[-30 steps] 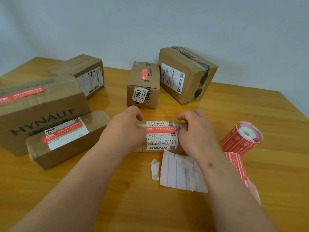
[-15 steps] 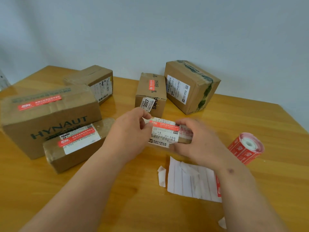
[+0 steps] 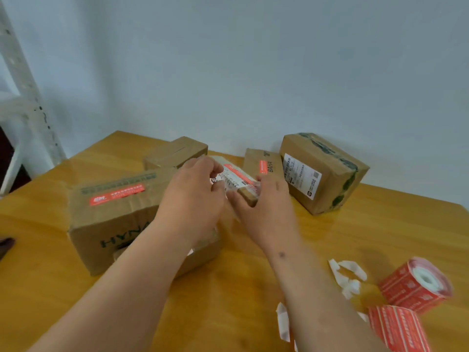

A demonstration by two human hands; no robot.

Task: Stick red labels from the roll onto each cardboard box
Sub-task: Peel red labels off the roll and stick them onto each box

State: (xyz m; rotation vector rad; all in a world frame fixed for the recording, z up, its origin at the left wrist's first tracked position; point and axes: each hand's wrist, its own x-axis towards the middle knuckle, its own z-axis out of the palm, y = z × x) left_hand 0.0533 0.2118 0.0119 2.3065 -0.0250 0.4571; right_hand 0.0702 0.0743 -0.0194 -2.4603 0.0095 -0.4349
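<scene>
Head view: I hold the small box (image 3: 238, 182) off the counter (image 3: 253, 288), above the HYNAUT box (image 3: 114, 219). My left hand (image 3: 193, 199) grips its near-left end, my right hand (image 3: 264, 207) its right end — both curled round it. Its long axis runs left-far to right-near, red label (image 3: 237, 174) uppermost. The label roll (image 3: 416, 284) lies well right of the HYNAUT box — nearer my right hand.

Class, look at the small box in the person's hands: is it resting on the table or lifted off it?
Lifted. Both hands hold the small box above the table, tilted.
</scene>
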